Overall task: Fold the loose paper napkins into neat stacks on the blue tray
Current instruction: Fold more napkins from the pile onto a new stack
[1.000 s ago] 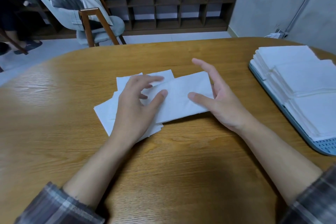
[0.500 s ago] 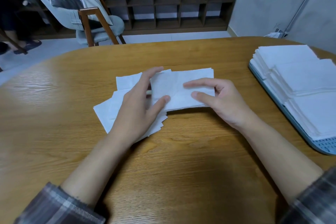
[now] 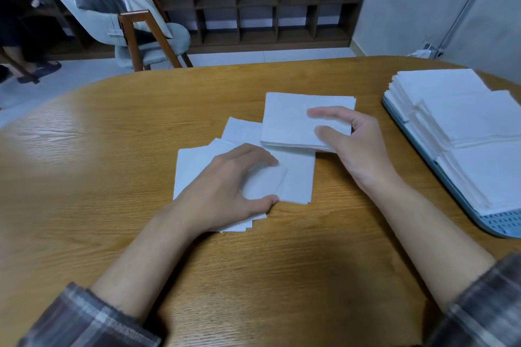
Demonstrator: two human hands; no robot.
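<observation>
Your right hand (image 3: 355, 149) pinches the folded napkin (image 3: 290, 118) by one edge, risking unfolding; your left hand (image 3: 225, 190) grips loose napkins (image 3: 297, 177)

Pinched flat at its right edge in the right hand (image 3: 358, 146), a folded white napkin (image 3: 293, 121). Under the left hand (image 3: 234, 183), loose white napkins (image 3: 296, 177), fanned and overlapping, top sheet bowed up between thumb and fingers. Right of the right hand, neat stacks (image 3: 465, 127) on the blue tray (image 3: 501, 222).
</observation>
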